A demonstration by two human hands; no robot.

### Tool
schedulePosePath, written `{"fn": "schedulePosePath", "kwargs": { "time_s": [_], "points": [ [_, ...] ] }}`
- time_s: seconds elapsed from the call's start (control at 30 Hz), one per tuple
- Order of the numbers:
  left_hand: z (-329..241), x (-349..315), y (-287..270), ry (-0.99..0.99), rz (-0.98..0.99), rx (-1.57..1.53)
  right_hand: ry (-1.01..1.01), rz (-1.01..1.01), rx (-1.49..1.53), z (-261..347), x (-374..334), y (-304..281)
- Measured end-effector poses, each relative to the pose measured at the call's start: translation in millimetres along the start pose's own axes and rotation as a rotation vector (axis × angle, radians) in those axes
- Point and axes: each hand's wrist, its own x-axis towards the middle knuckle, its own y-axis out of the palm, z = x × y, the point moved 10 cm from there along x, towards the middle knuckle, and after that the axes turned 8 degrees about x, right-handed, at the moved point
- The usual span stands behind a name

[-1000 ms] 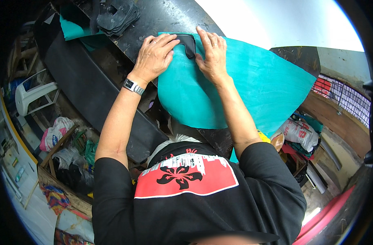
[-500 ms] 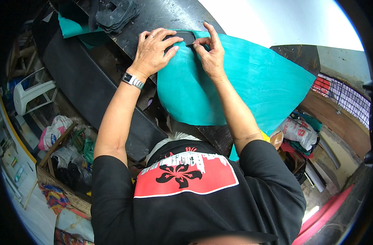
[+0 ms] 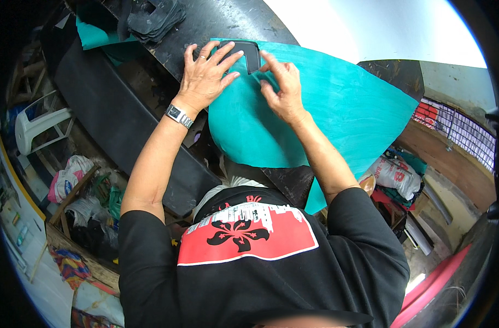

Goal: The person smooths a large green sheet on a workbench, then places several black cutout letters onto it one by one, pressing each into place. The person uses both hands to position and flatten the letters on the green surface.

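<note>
A teal-green sheet lies over the dark table, one loose corner hanging near my right forearm. On its far edge rests a flat black piece with a bent, hook-like outline. My left hand, fingers spread, lies flat across the piece's left part and hides some of it. Just right of the piece is my right hand, its index finger stretched toward the piece's edge and its thumb apart. I see nothing held in it. Whether that fingertip touches the sheet, I cannot tell.
A stack of black cut pieces sits at the table's far left. A long black padded panel runs diagonally on my left, near a white plastic stool. Stuffed bags lie to the right. A white surface stretches beyond the sheet.
My right hand has let go of the black piece's edge and drawn back slightly toward me. The piece now lies flatter, with its bent end showing; my left hand stays on it.
</note>
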Motion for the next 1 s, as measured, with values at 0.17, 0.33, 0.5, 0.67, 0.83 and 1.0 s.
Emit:
{"fn": "schedulePosePath", "kwargs": {
  "time_s": [0.17, 0.33, 0.5, 0.67, 0.83, 1.0],
  "points": [
    [-29, -6, 0, 0.108, 0.049, -0.141, 0.074, -0.323, 0.371, -23, 11, -22],
    [-34, -13, 2, 0.077, 0.054, -0.152, 0.155, -0.338, 0.331, -36, 18, -32],
    [-37, -13, 4, 0.124, 0.057, -0.038, 0.164, -0.277, 0.253, -37, 4, -28],
    [-36, -2, -9, 0.178, -0.031, -0.057, 0.263, -0.223, 0.200, -40, -14, -13],
    [-45, 20, -6, 0.159, -0.120, -0.246, 0.247, -0.269, 0.264, -36, -18, -13],
    [-47, 21, 0, 0.138, -0.144, -0.315, 0.242, -0.274, 0.288, -35, -23, -18]
  ]
}}
